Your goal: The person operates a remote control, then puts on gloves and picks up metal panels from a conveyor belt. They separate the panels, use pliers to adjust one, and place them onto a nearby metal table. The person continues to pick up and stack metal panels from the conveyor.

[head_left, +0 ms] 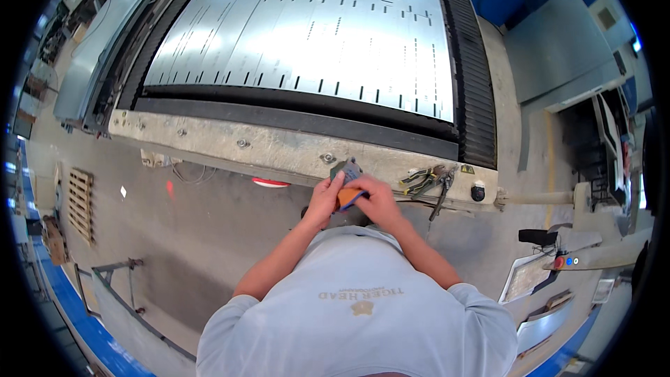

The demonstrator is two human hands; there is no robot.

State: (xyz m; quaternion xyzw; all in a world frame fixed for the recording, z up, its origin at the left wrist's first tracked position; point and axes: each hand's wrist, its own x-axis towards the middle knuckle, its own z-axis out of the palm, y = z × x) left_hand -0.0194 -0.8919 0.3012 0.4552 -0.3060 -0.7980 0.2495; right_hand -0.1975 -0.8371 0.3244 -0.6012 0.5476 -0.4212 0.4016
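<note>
Along the pale front ledge of a large machine bed, a cluster of yellow-and-black-handled pliers is laid to the right of the hands, with a darker hand tool projecting over the edge. Farther right, the ledge is occupied by a yellow warning label and a round black knob. Beyond the ledge, the bed is covered by a slotted metal sheet, flanked on its right by a black bellows cover. On the floor at far left, a slatted pallet is seen; a control arm with coloured buttons is placed at the right. The sheet is smooth, bright and pierced by rows of narrow slots, whereas the ledge is scuffed and blotched and is studded with bolts; the cover is folded into close ribs. What appears to be a work glove, soft, grey and orange with blue trim, is held at the ledge's near edge, in front of the torso. Both elbows are bent, and the forearms are angled inward. By the left hand, the glove is pinched between thumb and fingers; by the right hand, its orange part is gripped with curled fingers, whose tips cannot be clearly made out.
</note>
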